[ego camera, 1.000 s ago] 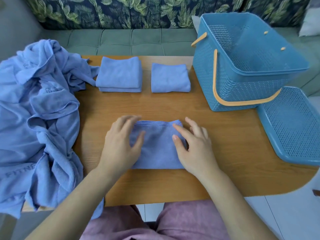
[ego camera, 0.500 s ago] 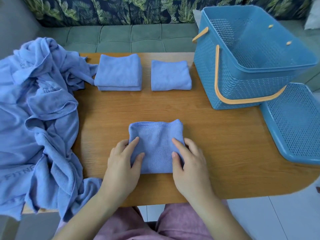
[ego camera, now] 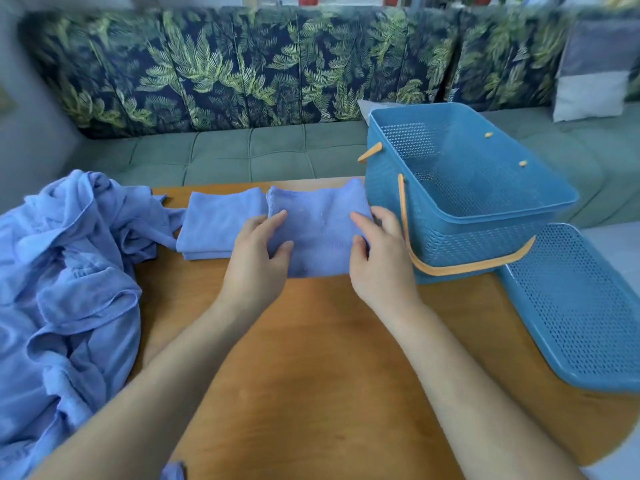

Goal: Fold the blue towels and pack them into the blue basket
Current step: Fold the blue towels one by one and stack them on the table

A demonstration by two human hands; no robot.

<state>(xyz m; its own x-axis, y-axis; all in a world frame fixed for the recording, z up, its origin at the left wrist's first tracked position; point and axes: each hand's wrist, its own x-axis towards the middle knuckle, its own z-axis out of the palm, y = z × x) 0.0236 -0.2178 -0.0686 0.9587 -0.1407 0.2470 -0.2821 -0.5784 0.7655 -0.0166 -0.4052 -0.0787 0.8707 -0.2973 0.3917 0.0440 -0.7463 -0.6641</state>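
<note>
A folded blue towel (ego camera: pixel 320 230) is held between both hands at the far side of the wooden table (ego camera: pixel 329 368). My left hand (ego camera: pixel 258 261) grips its left edge, and my right hand (ego camera: pixel 379 261) grips its right edge. It covers the spot where a second folded towel lay, which is hidden now. Another folded towel stack (ego camera: pixel 218 226) lies just left of it. The blue basket (ego camera: pixel 464 209) with an orange handle stands right beside my right hand, with no towel visible inside it. A heap of unfolded blue towels (ego camera: pixel 65 289) covers the table's left end.
The basket's perforated blue lid (ego camera: pixel 581 306) lies on the table's right edge. A green sofa seat (ego camera: pixel 242 157) with leaf-patterned cushions runs behind the table. A small bit of blue cloth (ego camera: pixel 173 471) shows at the near table edge.
Both hands took hold of the folded towel near the front of the table and carried it away from me, to the far side beside the basket. The camera view tilted up.
</note>
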